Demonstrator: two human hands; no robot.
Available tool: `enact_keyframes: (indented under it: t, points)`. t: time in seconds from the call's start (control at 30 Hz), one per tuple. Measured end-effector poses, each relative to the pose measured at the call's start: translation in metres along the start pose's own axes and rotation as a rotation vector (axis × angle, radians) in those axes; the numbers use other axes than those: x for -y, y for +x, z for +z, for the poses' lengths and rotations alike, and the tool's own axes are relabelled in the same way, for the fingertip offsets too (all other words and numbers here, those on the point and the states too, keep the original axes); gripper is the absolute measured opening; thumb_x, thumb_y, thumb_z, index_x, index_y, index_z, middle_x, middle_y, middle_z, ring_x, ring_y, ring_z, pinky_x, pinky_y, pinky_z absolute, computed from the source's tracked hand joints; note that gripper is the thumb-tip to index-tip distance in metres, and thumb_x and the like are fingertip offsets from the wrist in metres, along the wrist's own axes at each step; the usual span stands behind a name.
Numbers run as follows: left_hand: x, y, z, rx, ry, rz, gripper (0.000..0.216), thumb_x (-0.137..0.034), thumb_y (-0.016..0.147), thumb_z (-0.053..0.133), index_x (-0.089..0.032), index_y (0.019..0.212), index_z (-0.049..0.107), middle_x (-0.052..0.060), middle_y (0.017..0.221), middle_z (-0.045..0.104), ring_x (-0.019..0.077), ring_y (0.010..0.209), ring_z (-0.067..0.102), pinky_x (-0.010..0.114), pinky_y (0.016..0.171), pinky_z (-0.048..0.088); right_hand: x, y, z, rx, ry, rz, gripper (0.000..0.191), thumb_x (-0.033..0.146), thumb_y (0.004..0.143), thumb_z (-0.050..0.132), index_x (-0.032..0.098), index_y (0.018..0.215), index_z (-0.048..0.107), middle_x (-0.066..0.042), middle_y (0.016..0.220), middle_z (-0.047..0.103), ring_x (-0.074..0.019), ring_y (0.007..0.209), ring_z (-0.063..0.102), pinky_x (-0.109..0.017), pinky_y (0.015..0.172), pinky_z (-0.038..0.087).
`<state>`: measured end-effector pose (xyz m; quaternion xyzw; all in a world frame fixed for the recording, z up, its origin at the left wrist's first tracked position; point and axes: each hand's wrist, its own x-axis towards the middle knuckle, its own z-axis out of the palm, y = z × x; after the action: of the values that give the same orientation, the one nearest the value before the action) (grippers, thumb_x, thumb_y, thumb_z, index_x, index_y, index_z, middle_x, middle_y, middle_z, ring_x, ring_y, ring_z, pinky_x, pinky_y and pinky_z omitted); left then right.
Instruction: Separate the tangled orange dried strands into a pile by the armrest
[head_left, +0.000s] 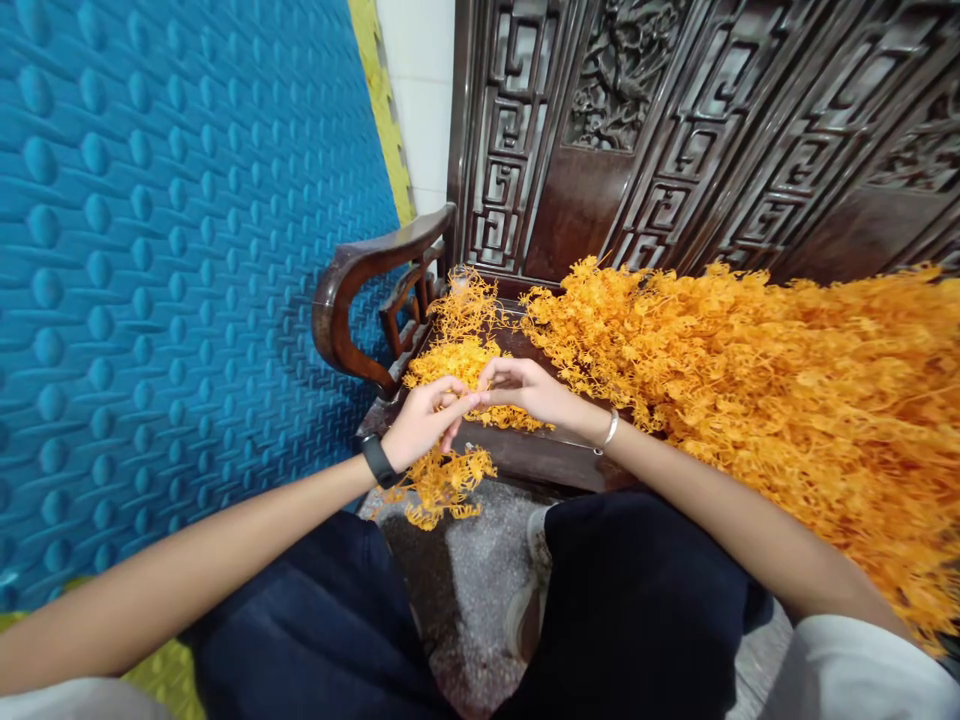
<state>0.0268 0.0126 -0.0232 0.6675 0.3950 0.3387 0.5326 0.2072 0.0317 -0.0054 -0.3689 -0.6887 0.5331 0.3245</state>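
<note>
Surface: a dark, polished wooden seat [536, 455], fitted at one end with a curved armrest [337, 280], the reference for all positions below. Left of the armrest lies a blue foam mat [150, 250] with raised dots and strokes; its yellow edging [381, 110] runs beyond the armrest, next to white tiles [415, 110]. Right of and behind the armrest stands a carved wooden panel [581, 205] with fretwork and relief carving. Grey speckled floor [491, 540] shows nearer the wearer than the armrest.

Material: orange-yellow, thread-like, branching, curled at the tips. A large heap [795, 380] lies well right of the armrest; a smaller pile [457, 360] lies just right of it. One loose sprig [442, 490] hangs below the left hand [427, 425], nearer the wearer than the armrest.

Hands: the left, wearing a black band [381, 462], has fingers curled, apparently gripping the sprig. The right hand [536, 390], wearing a silver bangle [610, 428], brings thumb and forefinger to the left fingertips; whether it grasps anything cannot be determined.
</note>
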Motion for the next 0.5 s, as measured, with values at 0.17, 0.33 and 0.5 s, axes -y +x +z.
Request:
enact_keyframes:
  t: [0.17,0.33,0.5]
  points:
    - [-0.004,0.0,0.002,-0.023,0.083,0.002,0.03,-0.037,0.084,0.049,-0.016,0.061,0.047,-0.009,0.04,0.036,0.0033,0.033,0.031,0.018,0.038,0.024,-0.006,0.003,-0.001,-0.105,-0.062,0.007,0.006,0.016,0.068,0.061,0.016,0.068,0.055,0.003,0.062,0.059,-0.0101,0.059,0.055,-0.025,0.06,0.044]
    - [0.003,0.006,0.006,-0.096,0.03,0.017,0.024,-0.031,0.081,0.049,-0.015,0.062,0.049,-0.008,0.042,0.033,0.0054,0.04,0.028,0.021,0.043,0.021,-0.01,0.007,0.003,-0.211,-0.046,0.053,0.007,0.013,0.065,0.061,0.016,0.064,0.054,0.003,0.055,0.056,-0.0097,0.051,0.051,-0.024,0.053,0.042]
    - [0.014,0.006,0.009,-0.101,0.048,0.025,0.026,-0.033,0.08,0.049,-0.016,0.061,0.049,-0.007,0.044,0.033,0.0068,0.044,0.029,0.022,0.045,0.021,-0.011,0.009,0.001,-0.256,-0.025,0.18,0.009,0.009,0.065,0.054,0.016,0.06,0.053,0.004,0.047,0.052,-0.0088,0.044,0.046,-0.023,0.048,0.038]
